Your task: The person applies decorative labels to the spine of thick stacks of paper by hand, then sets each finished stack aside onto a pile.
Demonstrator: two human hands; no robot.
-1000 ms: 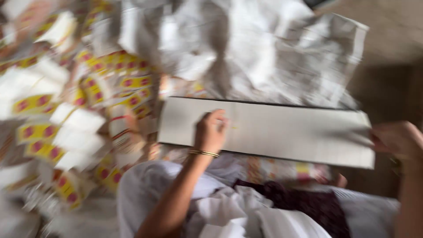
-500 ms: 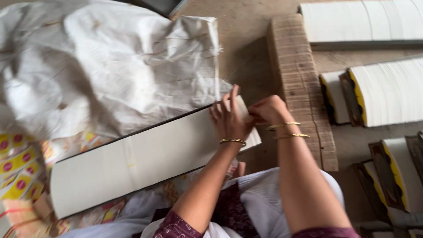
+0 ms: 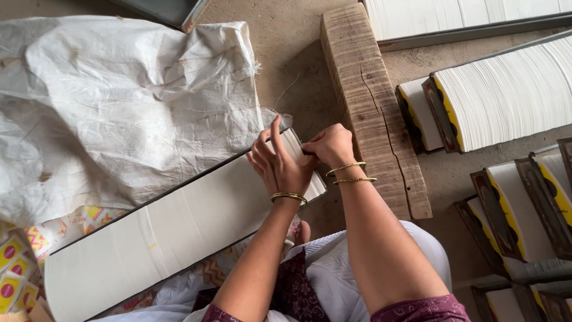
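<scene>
Hands shifted to card stack (image 3: pixel 179 232) end; right hand (image 3: pixel 330 146) fingers hidden

Both hands, left hand (image 3: pixel 280 167), right hand (image 3: pixel 330 146), gripping long white card stack (image 3: pixel 161 229) end, wooden block (image 3: pixel 372 107) beside

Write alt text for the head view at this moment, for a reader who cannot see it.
Seen from above, a seated person's left hand and right hand meet at the right end of a long white stack of sheets lying across the lap. A crumpled white sack lies behind it, a wooden block to the right, and further white sheet stacks beyond.
</scene>
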